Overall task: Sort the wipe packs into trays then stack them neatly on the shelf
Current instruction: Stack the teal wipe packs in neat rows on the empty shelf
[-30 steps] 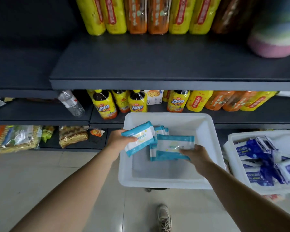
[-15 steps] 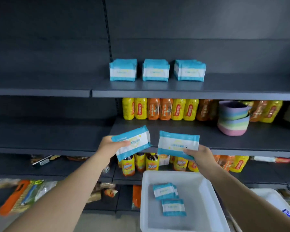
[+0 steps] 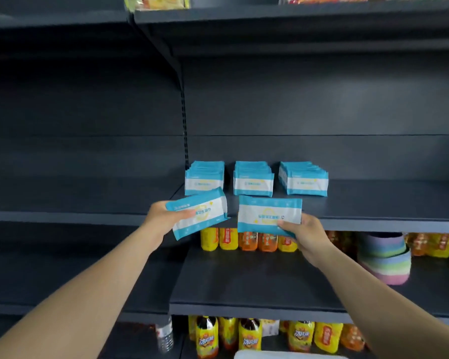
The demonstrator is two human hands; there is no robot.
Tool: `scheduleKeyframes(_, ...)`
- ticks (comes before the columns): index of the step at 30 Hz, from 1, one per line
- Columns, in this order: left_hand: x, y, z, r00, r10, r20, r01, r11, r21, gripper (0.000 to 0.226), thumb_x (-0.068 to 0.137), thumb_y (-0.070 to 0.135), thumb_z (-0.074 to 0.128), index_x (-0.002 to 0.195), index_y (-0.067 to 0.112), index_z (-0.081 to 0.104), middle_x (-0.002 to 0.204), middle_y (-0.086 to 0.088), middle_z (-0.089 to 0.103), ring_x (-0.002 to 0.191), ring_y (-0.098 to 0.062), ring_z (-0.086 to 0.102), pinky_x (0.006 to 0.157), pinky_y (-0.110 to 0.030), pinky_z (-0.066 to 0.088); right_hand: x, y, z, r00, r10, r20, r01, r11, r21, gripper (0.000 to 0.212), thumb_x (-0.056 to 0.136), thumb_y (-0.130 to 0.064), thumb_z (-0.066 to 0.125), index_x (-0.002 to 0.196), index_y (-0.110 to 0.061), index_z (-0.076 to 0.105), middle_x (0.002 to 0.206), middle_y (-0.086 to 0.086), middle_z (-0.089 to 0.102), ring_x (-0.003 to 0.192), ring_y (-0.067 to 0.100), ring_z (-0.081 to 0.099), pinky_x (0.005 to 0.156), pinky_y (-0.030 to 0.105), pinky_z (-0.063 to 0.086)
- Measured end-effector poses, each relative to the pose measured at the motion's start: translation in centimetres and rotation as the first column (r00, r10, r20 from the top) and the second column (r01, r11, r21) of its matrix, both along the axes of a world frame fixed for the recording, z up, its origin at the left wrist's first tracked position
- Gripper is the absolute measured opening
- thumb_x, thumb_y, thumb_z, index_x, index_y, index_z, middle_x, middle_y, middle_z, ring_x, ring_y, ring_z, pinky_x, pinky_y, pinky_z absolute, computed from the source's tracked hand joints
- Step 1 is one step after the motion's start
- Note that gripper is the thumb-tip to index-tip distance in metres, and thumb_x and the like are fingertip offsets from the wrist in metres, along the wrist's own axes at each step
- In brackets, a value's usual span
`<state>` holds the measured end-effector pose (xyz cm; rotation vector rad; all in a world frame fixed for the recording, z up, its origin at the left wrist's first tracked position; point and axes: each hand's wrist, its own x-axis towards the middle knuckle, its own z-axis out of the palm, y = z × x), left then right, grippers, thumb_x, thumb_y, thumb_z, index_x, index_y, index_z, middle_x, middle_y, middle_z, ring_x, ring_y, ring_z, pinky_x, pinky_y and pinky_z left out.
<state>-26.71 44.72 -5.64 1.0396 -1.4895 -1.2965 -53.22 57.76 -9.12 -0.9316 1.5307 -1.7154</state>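
Change: both hands have risen from above the white tray to the level of the dark shelf that bears the stacked packs; the tray has dropped almost out of view.
Left hand: left hand [image 3: 163, 216] grips a blue-and-white wipe pack [image 3: 201, 212] by its left end, thumb across the front, the other fingers hidden behind it; the pack is tilted, right end higher.
Right hand: right hand [image 3: 305, 234] pinches a second wipe pack [image 3: 269, 215] at its lower right corner, thumb on the front, fingers curled beneath; this pack is held nearly level.
Held packs: side by side, close but apart, in front of the shelf edge and just near of the stacks.
Shelf: dark grey shelf [image 3: 373, 211] at mid height, running off to the right.
Stacks: three upright rows of the same packs stand on it, left row [image 3: 204, 177], middle row [image 3: 253, 181] and right row [image 3: 305, 181], set apart with gaps between them, toward the left end of the shelf.
Lower shelf: yellow and orange drink bottles [image 3: 244, 239] stand at the far side, partly behind the held packs; a stack of pastel bowls [image 3: 385, 257] sits to the right.
Bottom shelf: more tea bottles [image 3: 227, 335] and a clear water bottle [image 3: 165, 336] to their left.
Tray: only a white rim [image 3: 283, 354] shows at the lower edge; whether any packs lie in it cannot be told.
Top shelf: yellow packaged goods [image 3: 157, 1], blurred.
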Motion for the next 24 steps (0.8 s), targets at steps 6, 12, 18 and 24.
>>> scheduleKeyframes(6, -3.6, -7.1, 1.1, 1.0, 0.016, -0.004, -0.016, 0.999, -0.028, 0.022, 0.075, 0.004, 0.077, 0.092, 0.012, 0.067, 0.096, -0.005, 0.07, 0.081, -0.014, 0.067, 0.068, -0.025, 0.053, -3.7, -6.6, 1.1, 1.0, -0.014, -0.004, 0.014, 0.999, -0.031, 0.019, 0.086, -0.003, 0.066, 0.103, -0.011, 0.063, 0.106, 0.004, 0.068, 0.099, 0.02, 0.066, 0.092, 0.039, 0.052)
scheduleKeyframes(12, -6.0, -13.0, 0.0, 1.0, 0.015, 0.014, -0.015, 1.0, -0.004, 0.021, 0.076, 0.006, 0.077, 0.095, 0.012, 0.067, 0.095, -0.002, 0.071, 0.089, -0.016, 0.068, 0.073, -0.027, 0.053, -7.3, -11.7, 0.7, 0.998, -0.047, -0.029, 0.047, 0.999, -0.027, 0.014, 0.085, -0.005, 0.068, 0.09, -0.017, 0.064, 0.096, 0.001, 0.07, 0.094, 0.02, 0.066, 0.094, 0.042, 0.051)
scheduleKeyframes(18, -6.9, -18.2, -1.5, 0.996, -0.017, 0.085, 0.013, 0.999, 0.042, 0.026, 0.078, 0.01, 0.076, 0.103, 0.011, 0.069, 0.102, -0.003, 0.072, 0.096, -0.02, 0.068, 0.089, -0.038, 0.053, -9.2, -15.5, -0.1, 1.0, -0.006, 0.016, 0.006, 1.0, -0.003, 0.014, 0.086, 0.0, 0.065, 0.093, -0.012, 0.066, 0.098, 0.005, 0.072, 0.096, 0.023, 0.067, 0.096, 0.04, 0.05)
scheduleKeyframes(24, -8.3, -21.2, -1.8, 0.994, -0.002, 0.112, 0.001, 1.0, 0.009, 0.022, 0.077, 0.01, 0.076, 0.097, 0.016, 0.068, 0.094, 0.003, 0.071, 0.089, -0.013, 0.067, 0.071, -0.024, 0.051, -10.5, -17.5, -0.4, 1.0, 0.011, 0.016, -0.011, 1.0, 0.007, 0.017, 0.087, 0.0, 0.064, 0.1, -0.01, 0.067, 0.103, 0.007, 0.072, 0.097, 0.021, 0.068, 0.091, 0.035, 0.052)
